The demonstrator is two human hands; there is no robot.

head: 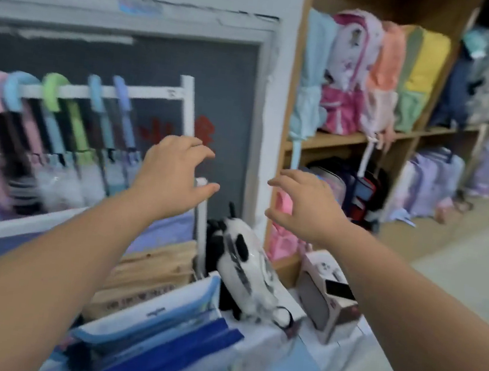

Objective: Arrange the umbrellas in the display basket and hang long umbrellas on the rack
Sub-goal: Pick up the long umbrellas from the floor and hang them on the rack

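In the head view, both bare arms are stretched forward and nothing is held. The left hand (174, 173) is raised with its fingers spread and curled, in front of the white post at the right end of the rack (156, 94). The right hand (302, 204) is held beside it, apart from it, fingers likewise spread and curled around nothing.

The long umbrellas (68, 133) are seen hung by their curved handles along the white top rail of the rack, toward its left and middle; pink, blue, green and lilac handles can be made out, though the picture is blurred there. A wooden crate (153, 266) is set at the foot of the rack's right post. Just right of the post, a black-and-white panda-patterned item (242, 265) is leaned against the wall corner. Blue folders (169, 339) are stood upright below the hands, and a small box (327, 300) is placed to their right. Wooden shelves (351, 136) filled with backpacks are seen along the right side.
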